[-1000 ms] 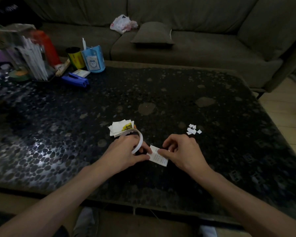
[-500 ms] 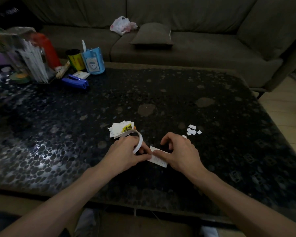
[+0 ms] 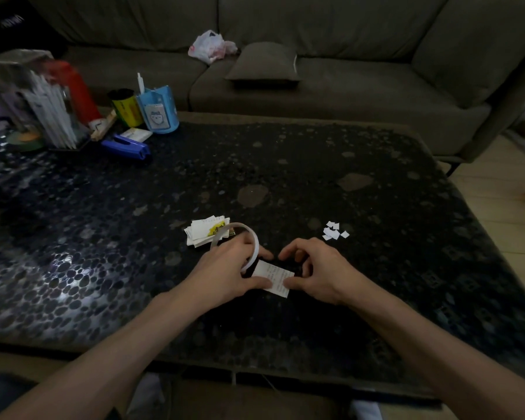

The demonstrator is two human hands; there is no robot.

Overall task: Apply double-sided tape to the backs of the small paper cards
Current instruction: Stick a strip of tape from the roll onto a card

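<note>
A person seated at a dark, pebble-patterned coffee table works on a small white paper card, which lies flat on the tabletop between both bare hands, faint handwriting showing on its upturned side. The left hand grips a thin white roll of double-sided tape, fingers curled round the ring, which stands on edge touching the card's left end. The left thumb lies along the card's near-left edge. The right hand holds the card from the other side. Its thumb is pressed on the card's near-right corner and its curled fingers arch over the far edge, the index fingertip almost meeting the left index finger just beyond the card. Whether a strip of tape runs between those fingertips cannot be made out in the dim light.

Just beyond the card to the left, partly behind the tape roll, sits a loose stack of cards, one showing a yellow print. Beyond the card to the right, apart from both hands, lies a scatter of small white paper scraps.

Far beyond the card to the left stand a blue stapler, a blue pen holder and a yellow can, beside blurred clutter. Farther beyond the card, past the table's edge, is a grey-brown sofa carrying a matching cushion and a crumpled plastic bag.
</note>
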